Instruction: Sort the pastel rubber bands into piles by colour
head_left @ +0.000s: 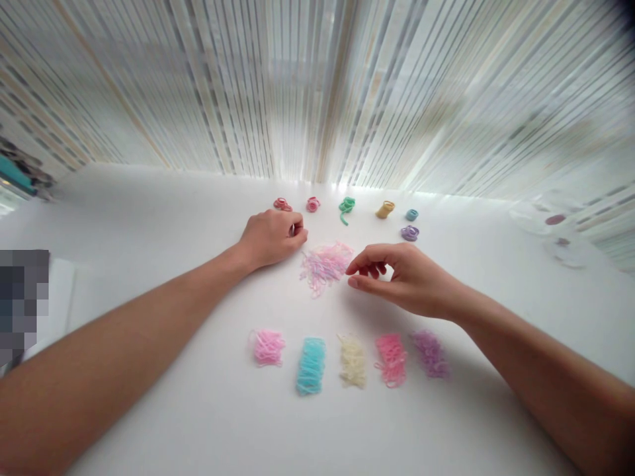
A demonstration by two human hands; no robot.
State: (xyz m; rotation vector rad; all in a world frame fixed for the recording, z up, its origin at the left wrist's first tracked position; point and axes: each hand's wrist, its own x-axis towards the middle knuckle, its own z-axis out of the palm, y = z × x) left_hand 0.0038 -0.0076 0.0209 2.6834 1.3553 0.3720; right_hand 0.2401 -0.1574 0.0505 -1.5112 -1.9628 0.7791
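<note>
"Edges first: what was lost at the left?"

"A teal and dark object point(17, 173) was cropped by the frame, and a pixelated patch point(22, 297) below it could not be read."

"And the left hand point(270, 237)?"

"It was seen from above, fingers loosely curled; whether anything was held in them could not be told. A red coil point(282, 203) was partly overlapped by its knuckles."

"What was made out between the hands?"

"A loose pile point(326, 264) of pale pink and lilac loops, spread on the white table point(163, 370), its strands blurred together. At its right edge the right hand point(409, 279) was seen, thumb and forefinger parted by a small gap; nothing was seen gripped. Farther right, a clear object point(555, 219) was barely distinguished."

"What else was laid around?"

"Nearer, a light pink bundle point(268, 348), a turquoise bundle point(311, 365), a cream bundle point(352, 362), a hot pink bundle point(391, 360) and a purple bundle point(430, 355) were lined up. Beyond the pile, a pink coil point(313, 204), a green coil point(346, 205), a gold coil point(385, 209), and a blue coil point(411, 215) with a purple coil point(410, 233) just before it were set. The view behind was barred by a striped curtain point(317, 86)."
</note>
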